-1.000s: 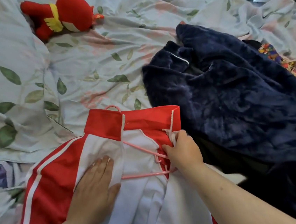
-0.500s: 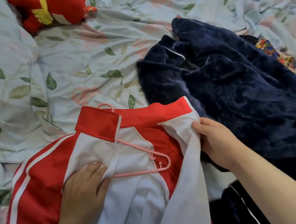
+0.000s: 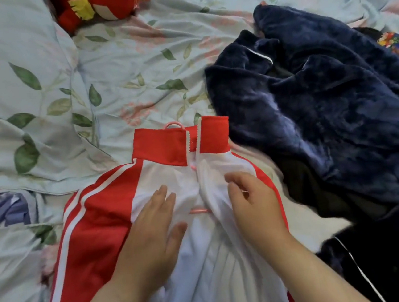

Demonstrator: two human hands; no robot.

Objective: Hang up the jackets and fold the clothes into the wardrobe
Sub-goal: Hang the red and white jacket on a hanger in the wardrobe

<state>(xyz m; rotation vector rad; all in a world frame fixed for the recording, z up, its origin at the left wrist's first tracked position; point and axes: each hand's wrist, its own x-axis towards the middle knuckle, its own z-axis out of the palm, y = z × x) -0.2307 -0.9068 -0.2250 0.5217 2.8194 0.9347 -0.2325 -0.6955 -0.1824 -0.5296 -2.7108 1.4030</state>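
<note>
Bedding [image 3: 135,66], leaf-printed and rumpled, fills the view and serves as the work surface.

Robe [image 3: 325,113], navy fleece, is heaped at right. Its edge touches the jacket [image 3: 97,223] at the right shoulder. Neither hand is on it.

Jacket is red with a white front and white sleeve stripes. It lies face up at centre on the bed, collar [image 3: 163,147] away from the person, not in the wardrobe. Front panels are drawn together over the hanger [image 3: 172,125]; zip edges meet at the collar.

Left hand [image 3: 152,229]: fingers straight, palm flat on the left white panel, likely pinning the cloth so the hanger stays put.

Right hand [image 3: 253,206]: fingers curled, pinching the right panel's edge, apparently bringing it to the midline.

Toy [image 3: 94,7], red plush, lies at the top edge, well apart.

Hanger is pink. The hook shows above the collar and a short piece of bar shows between the hands; the rest is hidden inside.

Step judged: closing the front before lifting to hang. Risk: shoulders slipping off the hanger on the lift.
</note>
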